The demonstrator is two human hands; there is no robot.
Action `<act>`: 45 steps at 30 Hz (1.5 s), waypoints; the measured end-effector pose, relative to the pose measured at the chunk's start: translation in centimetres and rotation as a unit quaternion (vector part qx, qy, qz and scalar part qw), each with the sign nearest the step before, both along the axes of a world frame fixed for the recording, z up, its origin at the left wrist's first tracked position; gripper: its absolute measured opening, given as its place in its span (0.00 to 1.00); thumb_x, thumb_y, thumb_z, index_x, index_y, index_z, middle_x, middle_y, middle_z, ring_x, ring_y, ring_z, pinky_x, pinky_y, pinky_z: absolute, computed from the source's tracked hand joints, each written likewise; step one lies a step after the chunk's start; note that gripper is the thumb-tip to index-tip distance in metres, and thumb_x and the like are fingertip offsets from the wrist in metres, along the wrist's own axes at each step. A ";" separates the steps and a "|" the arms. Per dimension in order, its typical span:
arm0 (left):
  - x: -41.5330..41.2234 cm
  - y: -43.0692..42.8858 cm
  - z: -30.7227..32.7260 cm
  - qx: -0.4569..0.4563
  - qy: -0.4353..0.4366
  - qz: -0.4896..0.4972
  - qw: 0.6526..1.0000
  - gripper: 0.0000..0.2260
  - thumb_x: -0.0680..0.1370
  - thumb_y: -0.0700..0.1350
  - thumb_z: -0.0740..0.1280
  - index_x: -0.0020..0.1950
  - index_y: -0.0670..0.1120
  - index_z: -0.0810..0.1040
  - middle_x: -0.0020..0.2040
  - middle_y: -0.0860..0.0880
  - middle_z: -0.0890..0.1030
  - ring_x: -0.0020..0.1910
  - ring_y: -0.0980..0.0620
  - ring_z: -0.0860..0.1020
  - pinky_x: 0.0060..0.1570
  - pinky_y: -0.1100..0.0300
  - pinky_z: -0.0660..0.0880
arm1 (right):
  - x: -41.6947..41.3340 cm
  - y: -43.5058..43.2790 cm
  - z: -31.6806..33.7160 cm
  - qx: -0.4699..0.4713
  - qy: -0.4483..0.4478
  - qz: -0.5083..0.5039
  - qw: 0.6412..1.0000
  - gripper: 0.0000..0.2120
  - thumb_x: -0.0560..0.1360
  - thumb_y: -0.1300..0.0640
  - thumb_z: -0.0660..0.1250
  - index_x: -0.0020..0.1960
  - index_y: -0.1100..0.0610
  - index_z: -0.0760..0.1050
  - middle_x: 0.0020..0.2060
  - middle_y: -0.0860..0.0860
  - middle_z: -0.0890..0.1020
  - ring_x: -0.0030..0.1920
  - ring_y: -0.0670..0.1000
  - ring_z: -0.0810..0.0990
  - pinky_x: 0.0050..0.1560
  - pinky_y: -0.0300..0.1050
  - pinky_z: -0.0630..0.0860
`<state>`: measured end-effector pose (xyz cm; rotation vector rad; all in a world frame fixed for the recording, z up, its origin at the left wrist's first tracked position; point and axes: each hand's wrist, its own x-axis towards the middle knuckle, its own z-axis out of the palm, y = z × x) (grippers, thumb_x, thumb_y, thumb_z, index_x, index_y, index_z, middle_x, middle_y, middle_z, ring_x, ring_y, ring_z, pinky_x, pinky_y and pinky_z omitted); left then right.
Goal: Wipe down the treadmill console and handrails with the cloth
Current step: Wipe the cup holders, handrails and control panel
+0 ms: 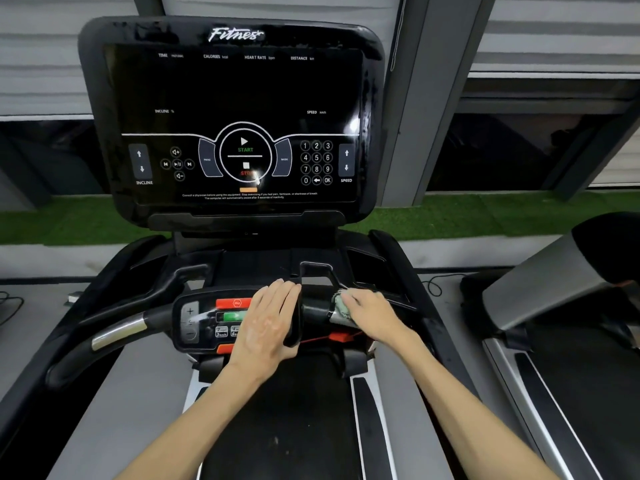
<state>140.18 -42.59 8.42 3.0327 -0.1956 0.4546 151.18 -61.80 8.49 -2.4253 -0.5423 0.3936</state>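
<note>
**Wiping the right handrail, with much left that we cannot confirm**

We see the cloth (341, 305), a small pale green wad, pressed on the silver grip section of the right handrail (336, 320), just beside the lower control panel (202, 322). Our right hand (372, 311) holds it there, fingers close together and bent over the wad. Our left hand (273, 318) rests flat on the right end of that panel, fingers straight and pressed together, holding nothing.

We judge the task to be somewhere in its middle. Streaky sheen along the right border of the console screen (235, 98) suggests a damp pass there, though we cannot tell how much of the screen has been covered. The left handrail (117, 331) lies well apart from both hands, and nothing shows whether it has been cleaned. We would count it, the rest of the right rail and the panel under our left hand as work to check.
</note>
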 end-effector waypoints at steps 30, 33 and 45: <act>-0.1 -0.1 0.4 0.017 0.009 0.010 1.000 0.44 0.58 0.48 0.81 0.70 0.39 0.68 0.65 0.41 0.74 0.67 0.41 0.72 0.67 0.46 0.69 | -5.1 2.7 -3.7 0.066 -0.329 0.143 0.931 0.28 0.66 0.66 0.74 0.65 0.62 0.74 0.65 0.59 0.76 0.66 0.59 0.74 0.68 0.58 0.68; 0.0 -0.1 0.5 0.021 0.013 0.014 1.000 0.44 0.57 0.49 0.82 0.69 0.38 0.69 0.65 0.41 0.74 0.67 0.41 0.72 0.68 0.46 0.69 | -3.6 0.8 -3.3 0.116 -0.269 0.158 0.943 0.27 0.70 0.66 0.70 0.69 0.58 0.72 0.68 0.55 0.74 0.69 0.53 0.70 0.72 0.48 0.63; 0.0 -0.3 0.5 0.034 0.013 0.023 0.999 0.43 0.58 0.49 0.81 0.69 0.37 0.70 0.64 0.41 0.74 0.66 0.41 0.72 0.68 0.45 0.69 | -2.9 -4.2 -4.9 0.164 -0.187 0.034 0.968 0.21 0.75 0.61 0.63 0.68 0.57 0.73 0.64 0.50 0.77 0.65 0.50 0.74 0.69 0.46 0.67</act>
